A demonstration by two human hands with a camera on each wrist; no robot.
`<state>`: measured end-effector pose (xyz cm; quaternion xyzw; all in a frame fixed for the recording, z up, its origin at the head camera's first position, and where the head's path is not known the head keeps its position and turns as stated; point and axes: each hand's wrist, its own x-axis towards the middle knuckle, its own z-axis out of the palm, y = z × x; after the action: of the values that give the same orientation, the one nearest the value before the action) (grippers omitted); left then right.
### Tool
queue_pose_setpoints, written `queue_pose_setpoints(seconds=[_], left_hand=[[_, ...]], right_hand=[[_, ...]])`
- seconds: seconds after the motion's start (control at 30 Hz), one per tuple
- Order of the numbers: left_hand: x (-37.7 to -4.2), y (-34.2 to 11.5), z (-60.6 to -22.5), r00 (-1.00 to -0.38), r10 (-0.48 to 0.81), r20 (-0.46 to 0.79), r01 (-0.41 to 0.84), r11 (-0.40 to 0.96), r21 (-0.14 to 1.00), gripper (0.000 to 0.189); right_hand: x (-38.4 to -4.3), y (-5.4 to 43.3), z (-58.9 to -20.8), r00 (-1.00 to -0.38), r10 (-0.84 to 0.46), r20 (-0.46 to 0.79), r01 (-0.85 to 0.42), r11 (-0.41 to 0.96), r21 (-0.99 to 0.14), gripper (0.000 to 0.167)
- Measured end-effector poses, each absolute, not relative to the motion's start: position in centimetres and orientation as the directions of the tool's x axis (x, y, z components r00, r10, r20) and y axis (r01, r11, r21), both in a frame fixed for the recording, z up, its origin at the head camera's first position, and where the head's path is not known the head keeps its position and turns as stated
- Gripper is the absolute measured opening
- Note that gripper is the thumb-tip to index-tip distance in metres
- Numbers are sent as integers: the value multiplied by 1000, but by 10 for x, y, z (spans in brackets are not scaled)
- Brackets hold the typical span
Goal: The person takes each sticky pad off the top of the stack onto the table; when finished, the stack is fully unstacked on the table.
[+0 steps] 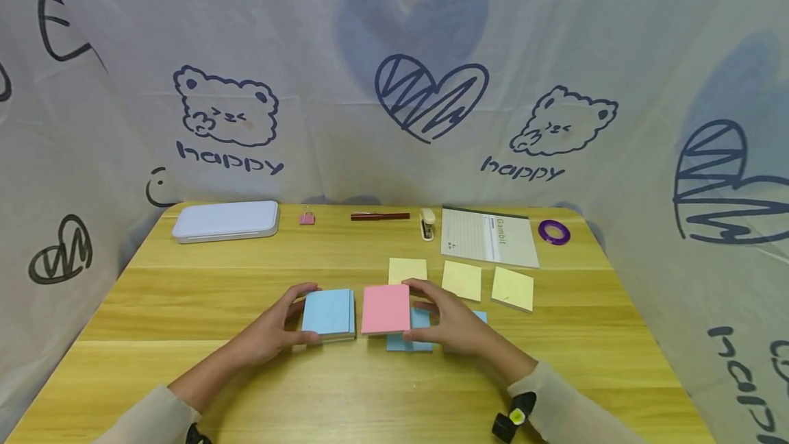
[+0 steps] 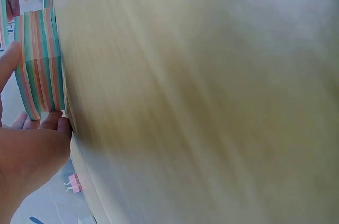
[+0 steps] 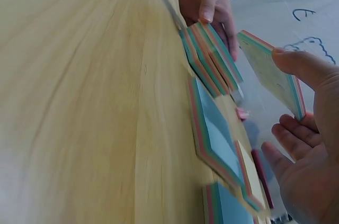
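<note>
My left hand [image 1: 274, 333] grips a stack of sticky note pads [image 1: 327, 312] by its left side, thumb at the near edge and fingers at the far edge. The stack has a blue top, and its layered coloured edges show in the left wrist view. Just right of it, my right hand [image 1: 455, 324] pinches a pink-topped sticky note pad [image 1: 385, 309] between thumb and fingers. In the right wrist view this pad [image 3: 271, 73] is tilted and raised above the table. Below my right hand lies a blue-topped pad [image 1: 422, 327]; another blue pad [image 1: 481, 316] is partly hidden behind the hand.
Three yellow-topped pads [image 1: 461, 281] lie beyond my right hand. Along the back stand a white case [image 1: 227, 220], pink binder clip [image 1: 307, 218], dark red pen [image 1: 380, 216], small stapler [image 1: 427, 224], notepad [image 1: 489, 236] and purple tape roll [image 1: 554, 231]. Printed cloth surrounds the wooden table [image 1: 345, 396].
</note>
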<state>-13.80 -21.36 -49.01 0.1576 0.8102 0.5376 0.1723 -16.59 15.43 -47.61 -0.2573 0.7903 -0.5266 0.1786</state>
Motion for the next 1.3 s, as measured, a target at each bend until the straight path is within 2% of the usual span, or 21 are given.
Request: queue_pose_setpoints(seconds=[0.5,0.83,0.97,1.3], left_hand=[[-137,-214,-490,-887,451,-97,76,349,934,88],[-137,-215,-491,-887,453,-96,74,345,936,87],[-137,-215,-491,-888,448,-102,69,351,934,87],[-138,-215,-492,-889,442,-116,60,364,930,88]], right_hand=[[-142,240,-480,-872,-490,6,-195,335,-922,89],[-118,310,-485,-936,-326,-132,-30,447,-894,93],[-112,331,-488,-948,-281,-150,5,458,-889,92],[-110,355,-499,-941,-308,-138,-40,507,-861,91]])
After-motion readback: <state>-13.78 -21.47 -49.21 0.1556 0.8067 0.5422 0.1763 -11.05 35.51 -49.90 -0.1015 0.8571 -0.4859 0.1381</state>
